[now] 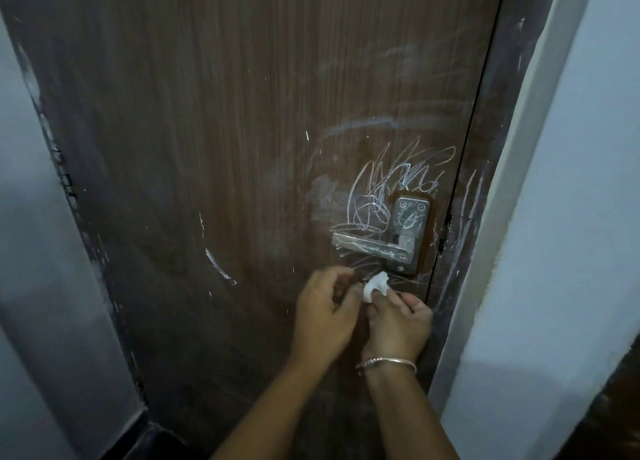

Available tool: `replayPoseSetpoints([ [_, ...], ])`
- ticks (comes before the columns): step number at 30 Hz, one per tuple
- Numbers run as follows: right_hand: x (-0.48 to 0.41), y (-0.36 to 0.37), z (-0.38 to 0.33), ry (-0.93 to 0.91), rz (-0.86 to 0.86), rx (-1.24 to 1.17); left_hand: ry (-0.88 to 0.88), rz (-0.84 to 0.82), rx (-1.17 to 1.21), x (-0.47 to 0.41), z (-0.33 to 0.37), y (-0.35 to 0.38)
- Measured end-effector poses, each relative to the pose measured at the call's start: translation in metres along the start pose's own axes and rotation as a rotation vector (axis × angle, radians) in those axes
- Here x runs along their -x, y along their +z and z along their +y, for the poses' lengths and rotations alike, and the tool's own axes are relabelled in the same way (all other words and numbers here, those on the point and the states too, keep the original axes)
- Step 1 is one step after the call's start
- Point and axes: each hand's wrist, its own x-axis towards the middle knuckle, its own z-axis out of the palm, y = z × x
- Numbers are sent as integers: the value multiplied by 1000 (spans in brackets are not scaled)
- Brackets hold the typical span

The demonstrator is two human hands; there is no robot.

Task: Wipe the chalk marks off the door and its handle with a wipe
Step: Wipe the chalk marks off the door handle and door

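Observation:
A dark brown wooden door (242,130) fills the view. White chalk scribbles (388,185) cover it above and left of the metal lever handle (370,244), and chalk also streaks the handle and its backplate (410,224). Below the handle, my right hand (398,321) pinches a small crumpled white wipe (479,286) at its fingertips. My left hand (322,310) is close beside it, fingers curled, and seems to touch the wipe's left edge. A thin bangle sits on my right wrist.
The dark door frame (485,182) on the right carries chalk streaks too. A pale wall (571,217) stands to the right and another pale wall (31,251) to the left. Scratches and a chipped mark (220,267) show on the door's left half.

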Motion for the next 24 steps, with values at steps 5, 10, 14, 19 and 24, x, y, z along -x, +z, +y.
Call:
replayPoseSetpoints([
  [5, 7, -11, -9, -185, -204, 209, -134, -209, 153, -10, 2, 19],
  [10, -2, -20, -27, -345, -311, 392, -268, -129, 393, -27, 3, 19],
  [14, -10, -31, -47, -514, -293, 464, -416, 87, 739, -52, 2, 7],
  [19, -17, -40, -57, -633, -316, 557, -311, 112, 628, -82, 9, -12],
  [24, -24, -34, -59, -680, -329, 577, -49, -66, 280, -101, 53, -22],
])
